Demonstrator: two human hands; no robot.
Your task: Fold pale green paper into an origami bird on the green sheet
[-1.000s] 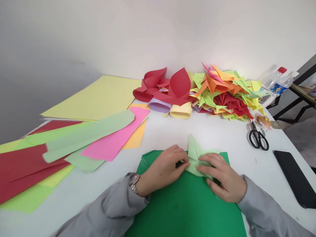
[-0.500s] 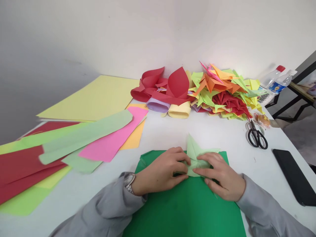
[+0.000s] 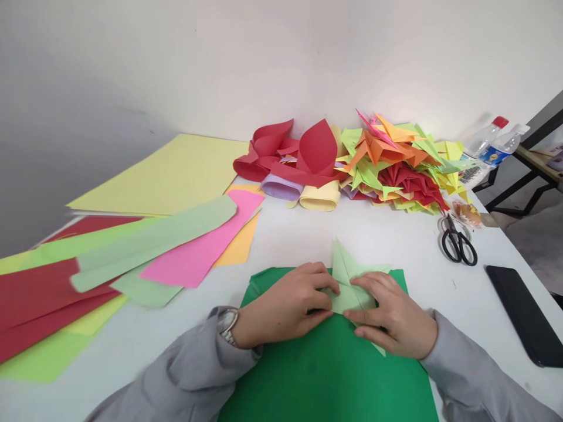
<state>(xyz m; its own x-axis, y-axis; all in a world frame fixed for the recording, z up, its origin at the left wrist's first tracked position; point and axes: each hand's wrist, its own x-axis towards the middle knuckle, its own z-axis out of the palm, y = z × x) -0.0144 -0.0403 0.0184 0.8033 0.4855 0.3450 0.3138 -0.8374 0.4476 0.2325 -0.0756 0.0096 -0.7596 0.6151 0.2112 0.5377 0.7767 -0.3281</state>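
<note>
1. One folded pale-green paper (image 3: pixel 350 298) lay across the far edge of the green sheet (image 3: pixel 334 375).
2. Our left hand (image 3: pixel 299 303) pinched it; our right hand (image 3: pixel 398 319) pressed, spread.
3. Beyond the sheet, rightward, a bottle's (image 3: pixel 510 140) blue label (image 3: pixel 492 156) was unreadable.

Left hand (image 3: pixel 292 302): fingers curled, thumb extended inward. Right hand (image 3: pixel 396 316), nearer the bench's (image 3: pixel 299 234) right edge: fingers spread, pointing left.
</note>
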